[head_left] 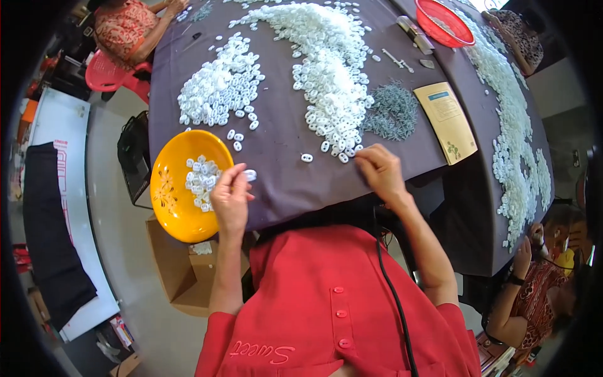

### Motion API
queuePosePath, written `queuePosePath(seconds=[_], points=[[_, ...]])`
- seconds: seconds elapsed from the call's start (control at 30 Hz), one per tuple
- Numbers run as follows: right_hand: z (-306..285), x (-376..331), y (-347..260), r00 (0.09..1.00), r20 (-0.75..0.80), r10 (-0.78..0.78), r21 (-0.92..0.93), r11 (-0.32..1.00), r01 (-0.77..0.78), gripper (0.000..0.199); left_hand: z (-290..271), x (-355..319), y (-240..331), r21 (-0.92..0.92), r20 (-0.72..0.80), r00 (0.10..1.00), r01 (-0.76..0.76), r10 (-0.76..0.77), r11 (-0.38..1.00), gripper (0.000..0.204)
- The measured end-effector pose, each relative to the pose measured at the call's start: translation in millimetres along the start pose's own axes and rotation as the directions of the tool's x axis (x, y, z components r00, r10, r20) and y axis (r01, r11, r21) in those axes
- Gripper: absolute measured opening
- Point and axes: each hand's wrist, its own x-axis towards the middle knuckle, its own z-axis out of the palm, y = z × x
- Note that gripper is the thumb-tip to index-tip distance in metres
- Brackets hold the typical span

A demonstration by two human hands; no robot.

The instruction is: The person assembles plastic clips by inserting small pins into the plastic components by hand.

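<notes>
Pinching a small white plastic piece (250, 175) between thumb and fingertips, the left hand (230, 200) hovers at the rim of a yellow bowl (169, 207); its grip is clenched on that piece. The bowl sits at the table's near left edge, with a small cluster of the same white pieces (202, 181) inside.

Right hand (380, 171) rests on the dark cloth of the table (282, 169), fingers curled down at the near end of a long heap of white pieces (330, 81). Cannot tell whether its grip grasps anything.

One stray white piece (306, 158) lies between the hands. Second heap (220, 85) further left. Grey pile of small metal parts (394, 112) just right of the long heap, beside a tan booklet (447, 119). Red basket (445, 24) at far right.
</notes>
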Motion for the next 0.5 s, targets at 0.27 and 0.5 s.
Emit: queuePosePath(seconds=[0.27,0.5], points=[[-16.7,4.3,23.0,0.992,-0.091,0.09,-0.193,0.976,-0.106,0.008,-64.1,11.9,-32.6,0.387,-0.148,0.96,-0.166,0.239,0.907,0.016],[-25.2,8.8,34.4,0.978,-0.156,0.136,-0.254,0.952,-0.173,0.008,-69.7,9.6,-46.5,0.354,-0.213,0.969,-0.043,0.125,0.934,0.016]])
